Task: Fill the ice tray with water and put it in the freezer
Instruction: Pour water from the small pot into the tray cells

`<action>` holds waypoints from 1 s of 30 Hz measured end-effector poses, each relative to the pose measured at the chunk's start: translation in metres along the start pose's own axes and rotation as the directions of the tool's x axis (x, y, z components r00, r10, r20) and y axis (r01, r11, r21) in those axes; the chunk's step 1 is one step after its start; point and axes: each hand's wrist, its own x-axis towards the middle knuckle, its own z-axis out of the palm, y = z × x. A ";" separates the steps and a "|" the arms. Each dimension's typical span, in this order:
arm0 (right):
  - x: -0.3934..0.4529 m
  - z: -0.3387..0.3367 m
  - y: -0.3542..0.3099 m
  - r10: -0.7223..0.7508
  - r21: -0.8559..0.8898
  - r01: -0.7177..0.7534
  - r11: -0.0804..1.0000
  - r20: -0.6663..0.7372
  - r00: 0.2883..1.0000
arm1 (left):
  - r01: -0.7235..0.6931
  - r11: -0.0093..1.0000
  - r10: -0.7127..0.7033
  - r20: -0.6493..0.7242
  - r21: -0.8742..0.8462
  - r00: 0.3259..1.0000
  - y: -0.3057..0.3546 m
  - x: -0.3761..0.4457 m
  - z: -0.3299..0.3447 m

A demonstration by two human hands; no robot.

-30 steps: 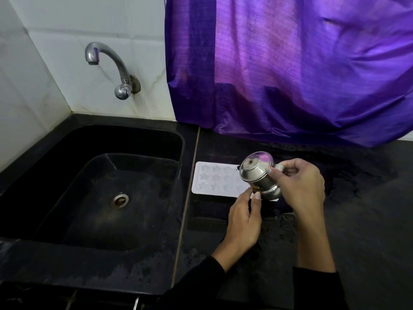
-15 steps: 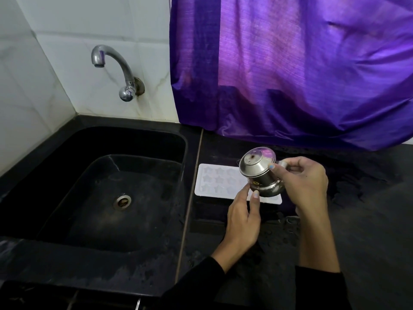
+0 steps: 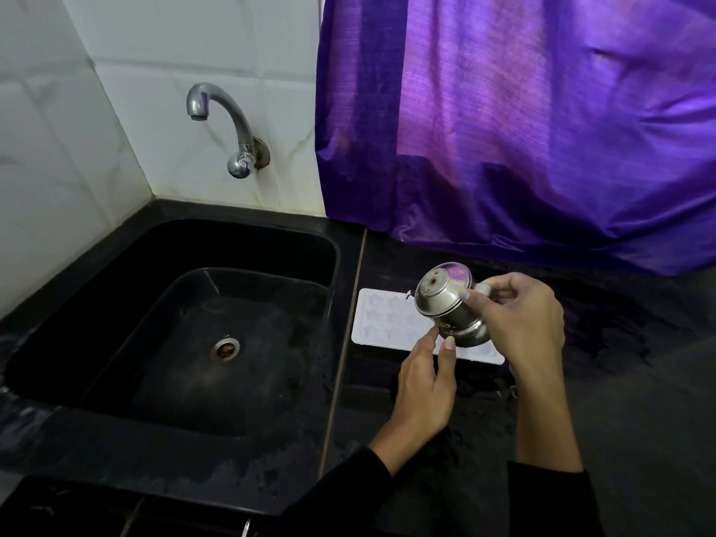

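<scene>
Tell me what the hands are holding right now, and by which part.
The right hand grips a small steel pot by its side handle, tilted over the ice tray. The left hand's fingertips touch its base.

Shiny steel pot, matt plastic tray

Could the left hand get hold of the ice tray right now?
Probably yes. The left hand sits at the near edge of the ice tray, fingertips by the steel pot that the right hand holds tilted over it. The tray's left part lies uncovered.
</scene>
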 end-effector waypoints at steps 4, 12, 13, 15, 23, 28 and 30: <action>0.000 0.001 -0.001 0.001 -0.010 -0.001 1.000 0.008 1.000 | -0.001 1.000 0.001 -0.001 0.004 1.000 0.001 0.000 -0.002; -0.002 0.002 -0.003 0.007 -0.021 -0.007 1.000 0.004 1.000 | 0.005 1.000 -0.005 0.006 -0.001 1.000 0.001 -0.001 -0.002; -0.002 0.002 -0.003 0.005 -0.021 -0.005 1.000 0.003 1.000 | 0.007 1.000 -0.007 0.007 0.000 1.000 0.001 -0.001 -0.002; -0.003 0.001 -0.004 0.000 -0.018 0.000 1.000 0.003 1.000 | 0.007 1.000 -0.007 0.007 -0.001 1.000 0.001 0.000 -0.003; -0.002 0.001 -0.002 -0.002 0.042 0.002 0.999 -0.001 1.000 | 0.008 1.000 -0.008 -0.002 -0.008 1.000 -0.001 0.000 -0.003; 0.000 0.003 0.000 0.020 0.126 -0.019 0.992 -0.010 1.000 | 0.008 0.999 -0.009 -0.038 -0.035 0.999 0.001 0.000 -0.005; 0.000 0.005 -0.001 0.021 0.137 -0.020 0.990 -0.011 1.000 | 0.007 0.999 -0.008 -0.044 -0.035 0.999 0.002 0.000 -0.006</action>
